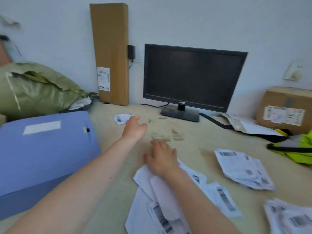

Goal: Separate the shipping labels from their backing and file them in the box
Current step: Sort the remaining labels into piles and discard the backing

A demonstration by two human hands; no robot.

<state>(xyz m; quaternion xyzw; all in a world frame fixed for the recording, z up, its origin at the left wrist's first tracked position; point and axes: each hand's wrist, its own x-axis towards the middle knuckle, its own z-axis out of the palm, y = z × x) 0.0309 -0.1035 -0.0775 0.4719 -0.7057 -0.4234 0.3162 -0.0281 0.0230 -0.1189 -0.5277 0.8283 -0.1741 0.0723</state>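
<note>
In the head view, your left hand point(134, 127) is stretched far out over the table point(202, 141), fingers loose and extended, gripping nothing. Its fingertips sit just beside the stray label point(120, 118), a small crumpled slip with a barcode lying alone toward the back of the desk; the blur hides whether they touch it. Your right hand point(162, 160) lies flat with fingers spread, palm pressing on the near pile of labels point(170, 196), weighing it down rather than grasping it. 2 more heaps lie to your right: a fanned stack point(241, 171) and a far pile point(290, 217) at the lower corner. The blue box point(42, 149) sits just beside your left forearm and looks closed, with nothing filed that shows. By the look of them these sheets are very light, limp and probably slick on the backing side, so expect them to slide, curl and fan apart if shoved. For the stray slip, pin it with 1 fingertip, drag it toward you, then pinch a raised crumpled edge between thumb and forefinger. For peeling, start at a corner, bend the backing away and pull slowly; thin paper may tear if yanked. Behind stand a dark monitor point(194, 78) and a tall carton point(109, 48).
</note>
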